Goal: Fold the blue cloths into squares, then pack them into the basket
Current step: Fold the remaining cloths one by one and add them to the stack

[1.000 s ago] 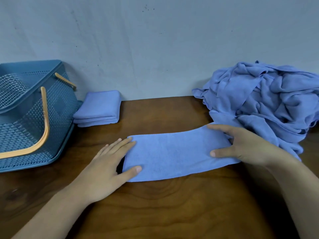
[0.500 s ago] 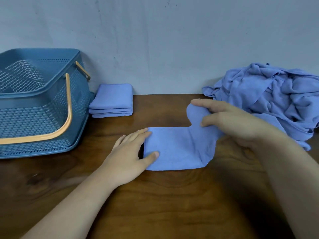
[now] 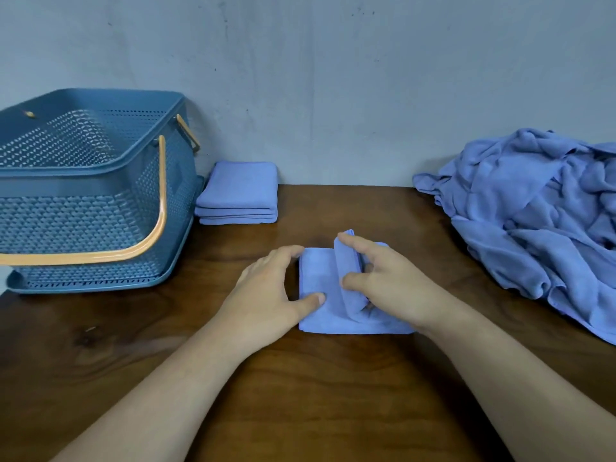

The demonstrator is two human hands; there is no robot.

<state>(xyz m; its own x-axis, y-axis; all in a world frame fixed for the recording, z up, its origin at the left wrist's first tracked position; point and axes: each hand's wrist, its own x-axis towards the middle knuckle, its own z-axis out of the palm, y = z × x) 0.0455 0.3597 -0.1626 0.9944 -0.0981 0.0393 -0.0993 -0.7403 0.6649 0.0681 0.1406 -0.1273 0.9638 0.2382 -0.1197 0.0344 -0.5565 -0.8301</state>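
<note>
Blue cloth [image 3: 318,278] is lying half-folded on the wooden table [image 3: 300,395], soft and fleecy, one flap standing raised.
The right hand [image 3: 390,288] is pinching that flap between thumb and forefinger; the left hand [image 3: 266,295] is pressing the cloth's left edge, fingers relaxed, gripping nothing. A perforated plastic basket [image 3: 93,208] with an orange handle is sitting at left, a squared folded stack [image 3: 240,195] just beside it, a crumpled heap [image 3: 533,228] at right.

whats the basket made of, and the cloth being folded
The basket looks like moulded plastic: matte blue, rigid, with perforated lattice walls. The cloth is probably microfibre or a similar soft textile: matte, slightly fuzzy, bending limply in the right hand.
</note>
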